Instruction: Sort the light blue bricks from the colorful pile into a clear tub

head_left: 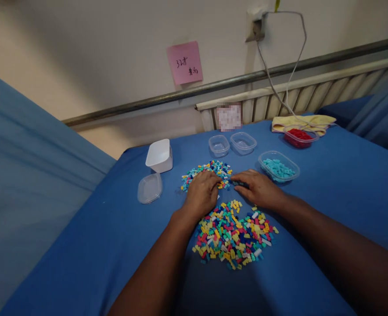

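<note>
Two heaps of small colourful plastic building bricks lie on a blue cloth. My left hand point(203, 191) is at the near edge of the far heap point(210, 167), its fingers curled and pressed together over the bricks; whatever they grip is hidden. To the right of that heap is my right hand point(256, 186), with thumb and fingers apart and a few dark bricks point(239, 183) in shadow between them; it does not visibly grip them. Nearer to me, between my forearms, spreads the larger mixed heap point(233, 235) of yellow, red, white, green and blue bricks.
Beyond my right hand are a clear tub of turquoise bricks point(278, 168) and one of red pieces point(298, 137), beside a yellow cloth point(304, 122). Two clear tubs point(219, 147) stand at the back. At left are a white container point(161, 157) and a clear lid point(149, 188).
</note>
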`<state>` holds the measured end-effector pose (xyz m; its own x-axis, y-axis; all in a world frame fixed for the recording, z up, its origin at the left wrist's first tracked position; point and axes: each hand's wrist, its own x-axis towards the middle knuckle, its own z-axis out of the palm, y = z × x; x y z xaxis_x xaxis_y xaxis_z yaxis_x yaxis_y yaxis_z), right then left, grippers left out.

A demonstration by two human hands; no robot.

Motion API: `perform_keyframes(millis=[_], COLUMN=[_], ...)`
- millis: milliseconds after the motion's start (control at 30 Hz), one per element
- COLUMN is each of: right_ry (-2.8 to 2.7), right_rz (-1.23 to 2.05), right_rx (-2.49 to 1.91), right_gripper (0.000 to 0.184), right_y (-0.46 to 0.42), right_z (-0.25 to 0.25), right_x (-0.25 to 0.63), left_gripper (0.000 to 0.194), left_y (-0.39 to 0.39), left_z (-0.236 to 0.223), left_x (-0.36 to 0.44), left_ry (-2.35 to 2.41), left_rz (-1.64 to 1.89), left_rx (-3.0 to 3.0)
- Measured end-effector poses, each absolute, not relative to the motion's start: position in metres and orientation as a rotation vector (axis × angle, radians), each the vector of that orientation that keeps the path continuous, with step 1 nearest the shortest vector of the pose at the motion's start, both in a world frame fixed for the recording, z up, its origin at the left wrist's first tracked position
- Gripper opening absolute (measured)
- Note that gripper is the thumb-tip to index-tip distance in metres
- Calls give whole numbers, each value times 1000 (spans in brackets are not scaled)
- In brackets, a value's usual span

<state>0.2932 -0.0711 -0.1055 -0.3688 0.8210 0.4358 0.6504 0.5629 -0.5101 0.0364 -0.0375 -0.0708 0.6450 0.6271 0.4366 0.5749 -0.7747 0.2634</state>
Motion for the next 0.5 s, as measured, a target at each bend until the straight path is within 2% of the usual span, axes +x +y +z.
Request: perform_keyframes(millis=[133, 333, 500], right_ry=[-2176, -2187, -2192], right_rz=[293, 290, 292], right_rx=[-1160, -1174, -1176], right_gripper=[29, 32, 27], right_y=[-69, -69, -72], right_z=[-106, -104, -106], right_x=[293, 296, 296], left_gripper=[26, 40, 22], left_y=[-41, -39, -37], left_z=[-71, -66, -59], left_x=[41, 46, 46], left_ry=[960, 947, 1001], left_rz=[709, 503, 429], left_rx=[2775, 2903, 2857])
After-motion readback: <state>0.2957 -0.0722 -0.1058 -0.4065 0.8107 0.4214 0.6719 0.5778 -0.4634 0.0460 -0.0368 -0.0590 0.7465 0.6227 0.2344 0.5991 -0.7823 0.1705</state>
